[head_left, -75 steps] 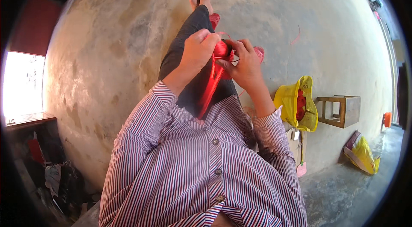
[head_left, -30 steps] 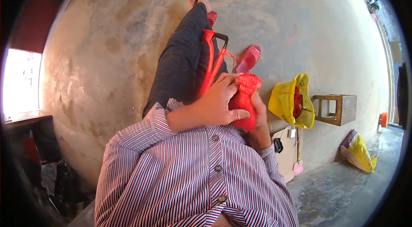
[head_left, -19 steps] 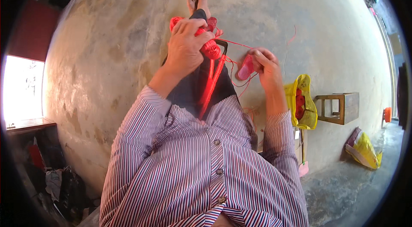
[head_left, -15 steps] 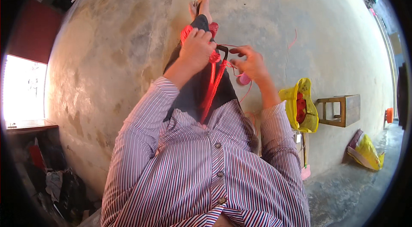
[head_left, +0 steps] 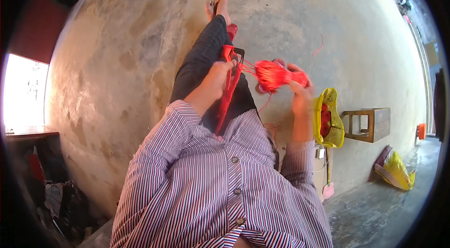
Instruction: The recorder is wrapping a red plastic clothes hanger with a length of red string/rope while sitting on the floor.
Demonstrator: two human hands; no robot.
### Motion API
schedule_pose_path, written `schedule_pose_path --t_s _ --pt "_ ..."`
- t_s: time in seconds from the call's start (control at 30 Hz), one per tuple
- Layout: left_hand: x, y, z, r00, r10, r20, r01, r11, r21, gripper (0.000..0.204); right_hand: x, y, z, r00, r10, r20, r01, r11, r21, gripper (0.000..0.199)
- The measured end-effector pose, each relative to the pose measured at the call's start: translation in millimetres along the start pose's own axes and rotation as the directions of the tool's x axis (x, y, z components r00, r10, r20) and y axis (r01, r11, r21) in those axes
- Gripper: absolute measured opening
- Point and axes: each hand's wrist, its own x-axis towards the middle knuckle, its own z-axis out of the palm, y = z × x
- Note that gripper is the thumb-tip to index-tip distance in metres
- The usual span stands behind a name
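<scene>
My left hand is closed over my lap, gripping a long red braided band near its upper end. A black angular bar and a flat red piece stick up just beyond those fingers. Out to the right, my right hand is wrapped round one end of a bundle of red cord, blurred by motion. Thin red strands run from the bundle to the band beside the black bar. Behind the bundle, a pinkish round thing is partly hidden.
A yellow bag with red contents stands at my right, beside a small wooden stool. Farther right lie a yellow-and-purple sack and an orange object. A loose red strand lies on the concrete floor.
The red cord bundle, earlier under my left hand, is now in my right hand, out to the right. My left hand has come down and nearer, onto the band.
</scene>
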Motion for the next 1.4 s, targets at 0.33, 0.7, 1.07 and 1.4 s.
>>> schedule_pose_path --t_s 0.33,0.7,1.07,1.4 --pt "39.8 -33.5 4.6 0.930 0.186 -0.317 -0.011 0.876 0.482 0.038 -68.5 -64.5 -85.6 0.973 -0.224 -0.050 0.215 0.813 0.541 0.036" --pt "21.4 -79.6 -4.5 0.917 0.286 -0.278 -0.073 0.805 0.588 0.036 -56.1 -0.2 -71.8 0.947 0.102 -0.305 0.082 0.839 0.537 0.032" --pt "-30.5 -14.0 0.6 0.943 0.188 0.274 -0.323 0.709 0.627 0.036 -8.5 59.0 35.6 0.834 0.400 0.381 -0.459 0.885 0.077 0.030" --pt "-35.5 -20.4 -2.0 0.931 0.245 0.272 -0.358 0.762 0.540 0.048 -93.2 -27.9 62.7 0.768 0.396 0.503 -0.413 0.907 -0.084 0.037"
